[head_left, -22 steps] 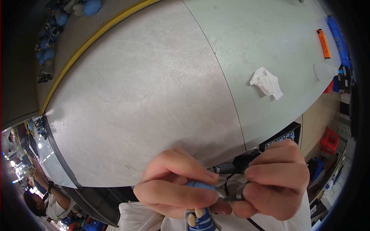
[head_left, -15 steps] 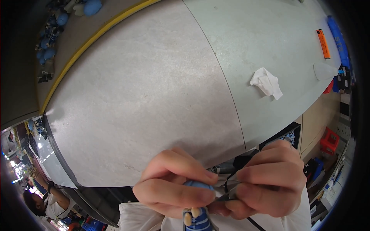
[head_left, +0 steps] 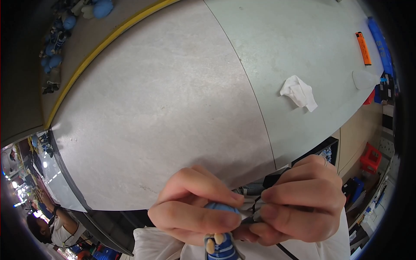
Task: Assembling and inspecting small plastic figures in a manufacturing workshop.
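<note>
At the near edge of the table, my left hand (head_left: 195, 208) is closed round a small doll-like figurine (head_left: 223, 248). It has a blue rounded top, a blue body with pale stripes and cream-coloured parts on its front. Thumb and finger grip the blue top, and the striped body hangs below them. Close beside it on the right, my right hand (head_left: 303, 201) is closed in a pinch. Between its fingertips is a small dark, thin piece at the figurine's side; the fingers hide most of it, and its kind cannot be made out.
A crumpled white tissue (head_left: 299, 93) lies on the table's greenish right part. Farther right are an orange box (head_left: 363, 48) and a blue tube-shaped thing (head_left: 380, 45). Several blue figurines (head_left: 53, 60) sit beyond the yellow edging (head_left: 99, 47). A co-worker (head_left: 60, 225) is at lower left.
My right hand's fingertips have moved slightly left, nearer the figurine, and cover more of the small dark piece. My left hand keeps its hold almost still.
</note>
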A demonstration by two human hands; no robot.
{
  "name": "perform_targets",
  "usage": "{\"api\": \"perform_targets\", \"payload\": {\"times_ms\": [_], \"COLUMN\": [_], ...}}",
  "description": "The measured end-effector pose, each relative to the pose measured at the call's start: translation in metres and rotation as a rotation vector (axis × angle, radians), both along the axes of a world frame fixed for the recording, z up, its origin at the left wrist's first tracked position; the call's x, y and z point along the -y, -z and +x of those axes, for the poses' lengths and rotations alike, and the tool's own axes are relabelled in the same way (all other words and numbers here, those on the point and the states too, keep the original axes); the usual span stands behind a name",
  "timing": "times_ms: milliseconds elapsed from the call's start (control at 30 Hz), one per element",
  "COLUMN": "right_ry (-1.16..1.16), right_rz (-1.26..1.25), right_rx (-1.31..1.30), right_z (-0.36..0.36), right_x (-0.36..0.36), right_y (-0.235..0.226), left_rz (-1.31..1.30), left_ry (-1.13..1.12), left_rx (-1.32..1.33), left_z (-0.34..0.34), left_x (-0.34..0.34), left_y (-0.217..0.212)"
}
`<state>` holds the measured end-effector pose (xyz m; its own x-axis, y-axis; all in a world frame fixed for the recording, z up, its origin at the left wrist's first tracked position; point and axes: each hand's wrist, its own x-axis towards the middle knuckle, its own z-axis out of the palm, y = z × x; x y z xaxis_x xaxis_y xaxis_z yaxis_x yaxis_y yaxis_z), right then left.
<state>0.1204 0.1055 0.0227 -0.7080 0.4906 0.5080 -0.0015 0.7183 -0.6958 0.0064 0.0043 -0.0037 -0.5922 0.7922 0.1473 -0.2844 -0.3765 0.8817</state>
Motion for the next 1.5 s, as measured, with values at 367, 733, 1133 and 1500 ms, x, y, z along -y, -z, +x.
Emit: {"api": "perform_targets", "payload": {"times_ms": [367,733,1133,1500], "right_ry": [-0.048,-0.028,-0.002,-0.037], "right_rz": [0.029,0.006,0.087,0.061], "right_rx": [-0.017,-0.041,0.055,-0.021], "right_z": [0.003,-0.002,0.005,0.013], "right_x": [-0.005,-0.001,0.005,-0.001], "right_y": [-0.001,0.0,-0.004,-0.001], "left_rz": [0.021,0.035,0.066,0.077], "left_ry": [-0.028,0.008,0.027,0.092], "left_rx": [-0.018,0.01,0.063,0.083], "left_z": [0.001,-0.001,-0.004,-0.006], "left_x": [-0.003,0.0,-0.004,0.002], "left_y": [0.001,0.002,0.002,0.003]}}
